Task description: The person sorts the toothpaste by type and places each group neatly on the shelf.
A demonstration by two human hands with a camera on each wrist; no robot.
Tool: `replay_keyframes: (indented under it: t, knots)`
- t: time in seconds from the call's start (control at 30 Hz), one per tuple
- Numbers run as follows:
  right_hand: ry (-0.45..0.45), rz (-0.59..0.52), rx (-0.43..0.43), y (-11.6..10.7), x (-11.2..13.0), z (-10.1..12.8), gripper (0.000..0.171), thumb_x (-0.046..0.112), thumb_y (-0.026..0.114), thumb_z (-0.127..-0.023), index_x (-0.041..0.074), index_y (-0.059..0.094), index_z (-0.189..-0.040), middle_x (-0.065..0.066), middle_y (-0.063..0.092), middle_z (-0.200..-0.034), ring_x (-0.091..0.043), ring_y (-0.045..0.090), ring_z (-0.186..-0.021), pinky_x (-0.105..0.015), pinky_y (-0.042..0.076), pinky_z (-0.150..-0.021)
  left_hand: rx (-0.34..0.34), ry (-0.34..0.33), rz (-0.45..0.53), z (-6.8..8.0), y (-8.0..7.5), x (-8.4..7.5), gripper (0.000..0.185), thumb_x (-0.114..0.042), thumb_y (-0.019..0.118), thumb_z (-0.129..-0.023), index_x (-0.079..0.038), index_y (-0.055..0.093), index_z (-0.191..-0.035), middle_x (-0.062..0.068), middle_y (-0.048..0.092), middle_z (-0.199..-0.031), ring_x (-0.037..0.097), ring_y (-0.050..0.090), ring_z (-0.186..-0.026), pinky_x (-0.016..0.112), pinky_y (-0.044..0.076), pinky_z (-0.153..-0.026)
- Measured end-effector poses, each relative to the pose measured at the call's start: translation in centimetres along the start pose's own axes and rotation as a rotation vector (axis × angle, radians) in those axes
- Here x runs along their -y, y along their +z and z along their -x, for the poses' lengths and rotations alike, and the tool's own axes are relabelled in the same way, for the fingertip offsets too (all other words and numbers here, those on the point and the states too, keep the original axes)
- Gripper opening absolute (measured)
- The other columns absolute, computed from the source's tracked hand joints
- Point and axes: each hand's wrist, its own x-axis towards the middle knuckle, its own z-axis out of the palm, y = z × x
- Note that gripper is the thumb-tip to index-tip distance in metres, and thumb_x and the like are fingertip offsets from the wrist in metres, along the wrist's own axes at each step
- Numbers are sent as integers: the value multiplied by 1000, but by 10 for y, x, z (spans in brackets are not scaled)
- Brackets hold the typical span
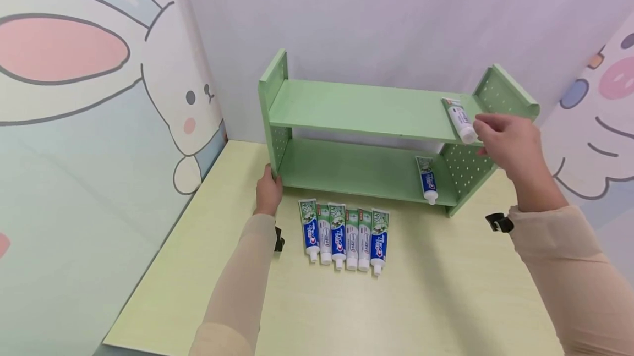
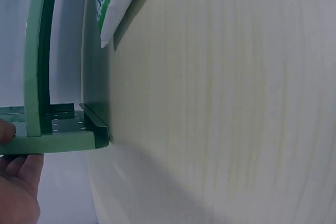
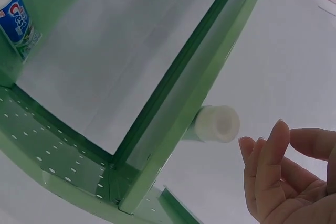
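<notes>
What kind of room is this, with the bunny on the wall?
Probably a small staged corner, perhaps a child's room or play shop. Cartoon bunny panels wall in a pale table holding a green shelf and toothpaste tubes in a row.

**Looks like a staged play-corner setup, not a real shop or bathroom**

Pretty sure this is a mock-up booth — the side walls (image 1: 74,125) are printed cartoon panels with a big bunny, the back wall is plain white. A pale wood-look table (image 1: 421,301) fills the corner, with a small green two-tier shelf (image 1: 366,111) along its back edge and identical toothpaste tubes (image 1: 344,232) lined up in front — very tidy.
</notes>
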Motion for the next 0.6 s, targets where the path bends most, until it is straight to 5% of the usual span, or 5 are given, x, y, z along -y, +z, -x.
replay_keyframes:
  t: [0.6]
  knots:
    - [-65,-74,27,27,1,21,53,37,49,-102,1,50,-141,-27,53,-133,-4,61,-61,-22,48,-55,3,-5,2,0,0,-2,38,-8,48,-103,-6,42,-140,26,58,-127,38,61,-108,49,52,-80]
